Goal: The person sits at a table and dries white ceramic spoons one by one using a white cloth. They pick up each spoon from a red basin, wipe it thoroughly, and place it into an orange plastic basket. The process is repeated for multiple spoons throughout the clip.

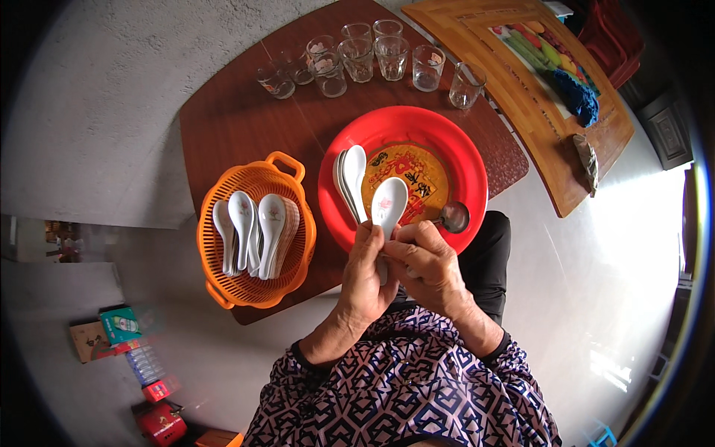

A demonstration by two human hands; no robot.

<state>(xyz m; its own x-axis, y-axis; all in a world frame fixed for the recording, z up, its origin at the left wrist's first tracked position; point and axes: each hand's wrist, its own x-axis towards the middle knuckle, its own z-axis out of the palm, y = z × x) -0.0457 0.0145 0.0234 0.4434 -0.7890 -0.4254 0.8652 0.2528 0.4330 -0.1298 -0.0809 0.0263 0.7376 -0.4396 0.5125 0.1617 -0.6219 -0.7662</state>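
Observation:
My left hand (363,279) grips a white ceramic soup spoon (389,201) by its handle, bowl up, over the near rim of a red basin (475,167). The fingers of my right hand (427,262) are closed around the lower handle; part of it is hidden by them. Inside the basin, several stacked white spoons (354,173) lean at the left, and a metal ladle (454,217) rests at the right. Shallow liquid seems to cover the basin's printed bottom. Left of it, an orange plastic basket (209,240) holds stacked ceramic spoons (272,223) with floral prints.
Several glass tumblers (355,58) stand along the far side of the dark wooden table (251,117). A lighter wooden table (519,106) at the right bears a fruit-print mat (536,50) and a blue cloth (578,98). Boxes (120,325) lie on the floor at left.

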